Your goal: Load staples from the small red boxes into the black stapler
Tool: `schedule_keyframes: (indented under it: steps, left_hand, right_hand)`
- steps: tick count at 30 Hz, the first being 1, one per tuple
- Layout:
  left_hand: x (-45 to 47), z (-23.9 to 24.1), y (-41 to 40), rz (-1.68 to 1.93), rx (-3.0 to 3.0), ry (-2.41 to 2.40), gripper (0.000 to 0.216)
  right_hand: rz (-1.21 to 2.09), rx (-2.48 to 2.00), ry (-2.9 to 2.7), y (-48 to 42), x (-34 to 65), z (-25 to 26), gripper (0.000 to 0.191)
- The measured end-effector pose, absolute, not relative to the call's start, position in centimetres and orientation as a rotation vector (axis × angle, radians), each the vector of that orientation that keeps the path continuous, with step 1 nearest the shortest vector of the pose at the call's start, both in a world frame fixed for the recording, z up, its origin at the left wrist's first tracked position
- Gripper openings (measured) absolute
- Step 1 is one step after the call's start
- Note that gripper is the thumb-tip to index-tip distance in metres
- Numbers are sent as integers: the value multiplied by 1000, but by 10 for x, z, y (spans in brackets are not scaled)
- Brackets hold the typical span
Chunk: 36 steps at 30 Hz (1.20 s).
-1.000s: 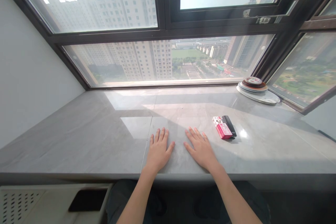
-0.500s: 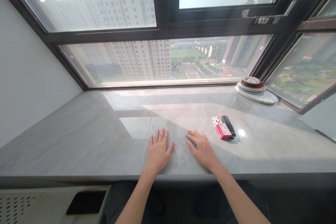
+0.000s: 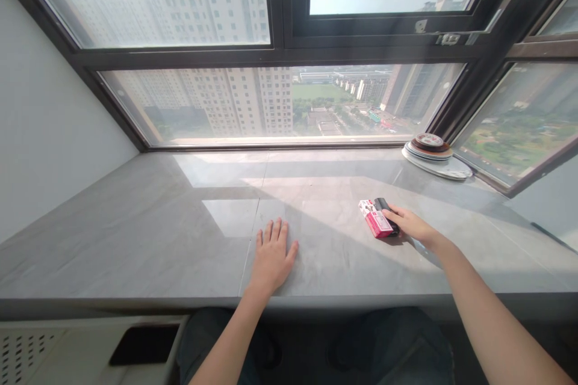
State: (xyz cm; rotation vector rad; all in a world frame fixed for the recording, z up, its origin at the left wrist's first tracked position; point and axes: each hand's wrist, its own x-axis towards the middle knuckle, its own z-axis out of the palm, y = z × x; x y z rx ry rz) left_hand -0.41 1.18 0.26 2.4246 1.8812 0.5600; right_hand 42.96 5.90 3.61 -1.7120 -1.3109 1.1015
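Note:
My left hand [image 3: 273, 257] lies flat on the grey marbled countertop [image 3: 135, 240], fingers stretched out and nothing in them. Farther right, my right hand [image 3: 412, 224] has its fingers on the black stapler [image 3: 382, 203], gripping it from the right side; the hand covers much of the stapler. Against the stapler's left side is a small red and white box [image 3: 377, 221]. Whether the stapler still rests on the countertop cannot be made out.
A stack of plates [image 3: 431, 149] stands in the back right corner by the window frame [image 3: 280, 57]. Below the counter edge at the left is a pale perforated surface [image 3: 54, 352] with a dark flat object [image 3: 144, 344] on it.
My right hand has left its flat place on the countertop, moved right and closed on the stapler. My left hand stays where it was. The view has shifted slightly.

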Motion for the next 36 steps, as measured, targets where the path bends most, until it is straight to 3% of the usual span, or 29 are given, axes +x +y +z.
schedule_keyframes:
  steps: [11, 18, 24, 30, 36]
  left_hand:
    - [-2, 6, 13, 623, 2372, 1876, 50]
    - [-10, 15, 16, 1027, 1958, 1788, 43]
    - [20, 29, 18, 1092, 1906, 1996, 65]
    - [19, 27, 19, 976, 1955, 2108, 45]
    - [-43, 28, 57, 1002, 1908, 2187, 50]
  right_hand:
    - [1086, -1476, -1449, 46, 267, 30, 48]
    - [809, -1454, -1448, 50, 159, 10, 52]
    - [628, -1477, -1456, 45, 186, 5, 51]
    - [600, -1482, -1431, 29, 215, 1, 57]
    - [606, -1474, -1424, 24, 209, 3, 63]
